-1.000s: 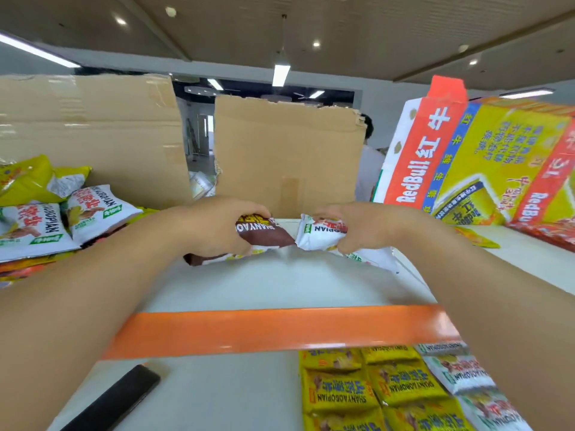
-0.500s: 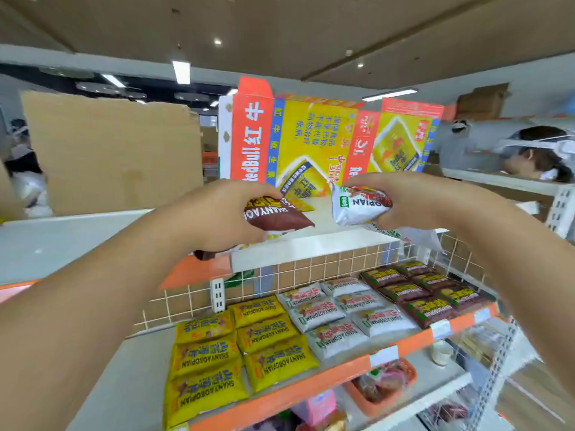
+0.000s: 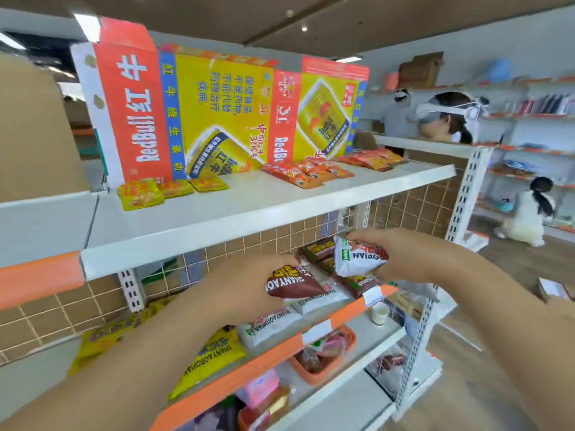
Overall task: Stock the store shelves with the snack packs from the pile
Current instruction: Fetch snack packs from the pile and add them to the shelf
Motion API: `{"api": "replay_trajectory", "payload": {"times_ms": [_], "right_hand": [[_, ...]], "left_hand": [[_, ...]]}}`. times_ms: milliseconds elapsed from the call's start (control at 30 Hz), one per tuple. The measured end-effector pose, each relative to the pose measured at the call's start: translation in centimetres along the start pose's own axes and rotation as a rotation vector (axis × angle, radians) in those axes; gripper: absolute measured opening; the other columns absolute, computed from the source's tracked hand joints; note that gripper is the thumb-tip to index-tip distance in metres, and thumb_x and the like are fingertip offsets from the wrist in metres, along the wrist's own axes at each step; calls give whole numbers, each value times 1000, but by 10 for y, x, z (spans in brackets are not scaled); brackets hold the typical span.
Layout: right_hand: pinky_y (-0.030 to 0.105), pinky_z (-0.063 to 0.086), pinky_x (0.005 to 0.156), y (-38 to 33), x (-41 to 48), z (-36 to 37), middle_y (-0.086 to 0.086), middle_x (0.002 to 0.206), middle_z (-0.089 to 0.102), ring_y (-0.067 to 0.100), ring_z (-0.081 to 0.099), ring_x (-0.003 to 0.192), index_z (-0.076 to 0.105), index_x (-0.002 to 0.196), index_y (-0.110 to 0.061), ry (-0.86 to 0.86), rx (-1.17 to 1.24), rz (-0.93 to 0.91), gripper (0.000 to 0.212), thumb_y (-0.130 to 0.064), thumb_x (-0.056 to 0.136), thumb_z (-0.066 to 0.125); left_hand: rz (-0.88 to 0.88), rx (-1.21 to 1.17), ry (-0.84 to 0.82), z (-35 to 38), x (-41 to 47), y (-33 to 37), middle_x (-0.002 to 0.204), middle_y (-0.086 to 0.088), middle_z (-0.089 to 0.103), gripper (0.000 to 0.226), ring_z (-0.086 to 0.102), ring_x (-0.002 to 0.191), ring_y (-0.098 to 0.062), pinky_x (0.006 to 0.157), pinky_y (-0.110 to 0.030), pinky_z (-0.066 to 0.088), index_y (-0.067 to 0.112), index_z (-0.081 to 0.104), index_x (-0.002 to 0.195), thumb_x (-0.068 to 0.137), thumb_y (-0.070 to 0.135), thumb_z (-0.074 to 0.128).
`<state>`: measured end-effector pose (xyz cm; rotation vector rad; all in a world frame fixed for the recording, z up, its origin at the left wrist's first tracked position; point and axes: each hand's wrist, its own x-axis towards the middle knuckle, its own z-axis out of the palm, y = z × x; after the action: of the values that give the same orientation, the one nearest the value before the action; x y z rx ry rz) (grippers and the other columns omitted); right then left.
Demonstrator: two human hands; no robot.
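Both hands are working over the orange-edged shelf (image 3: 273, 352)! The left hand (image 3: 245, 287) is gripping a brown snack pack (image 3: 294, 284), fingers curled round it, just above the shelf's row of white packs (image 3: 270, 326). The right hand (image 3: 407, 256) is clutching a white snack pack (image 3: 357, 259), holding it over the brown packs (image 3: 357, 283) at the shelf's right end. Yellow packs (image 3: 214, 359) are lying at the shelf's left end. One board above that shelf, a flattened Red Bull carton (image 3: 217, 113) is standing upright.
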<state>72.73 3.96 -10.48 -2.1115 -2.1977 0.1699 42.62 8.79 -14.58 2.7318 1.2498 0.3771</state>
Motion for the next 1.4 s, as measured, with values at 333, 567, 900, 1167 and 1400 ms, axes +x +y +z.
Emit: {"api": "replay_trajectory", "payload": {"times_ms": [333,567,900,1167,1400], "right_hand": [[37,48,99,-16,107,104,-7,153,46,19,50,132,32,152,-44,-99,-27,-103,83,-15,83,68],[31,50,84,-39,181,149,-5,146,53,20,58,119,36,150,-46,-55,77,-245,81,-14,83,69],[38,54,90,-72,291,190,-1,146,53,20,59,116,36,148,-47,-77,142,-515,80,-15,84,74],[28,38,64,-125,355,227,2,136,61,21,64,95,39,148,-48,-15,-3,-682,81,0,87,59],[44,43,103,-140,379,279,7,147,46,37,48,125,25,152,-52,-118,-126,-666,73,-56,87,59]], "left_hand": [[-136,-20,18,98,17,-76,140,15,57,75,58,121,-15,92,-33,51,56,29,146,83,48,70],[-259,-12,71,128,22,-99,145,16,53,73,54,127,-15,96,-32,49,52,29,148,87,50,69],[-428,74,72,181,49,-96,142,10,56,71,57,124,-19,98,-38,51,48,29,150,89,42,66],[-465,79,64,227,70,-90,118,7,61,67,62,107,-22,86,-43,53,44,33,144,81,47,54],[-500,190,71,244,68,-86,122,3,54,74,56,103,-25,85,-44,49,42,31,147,77,51,50]]}}
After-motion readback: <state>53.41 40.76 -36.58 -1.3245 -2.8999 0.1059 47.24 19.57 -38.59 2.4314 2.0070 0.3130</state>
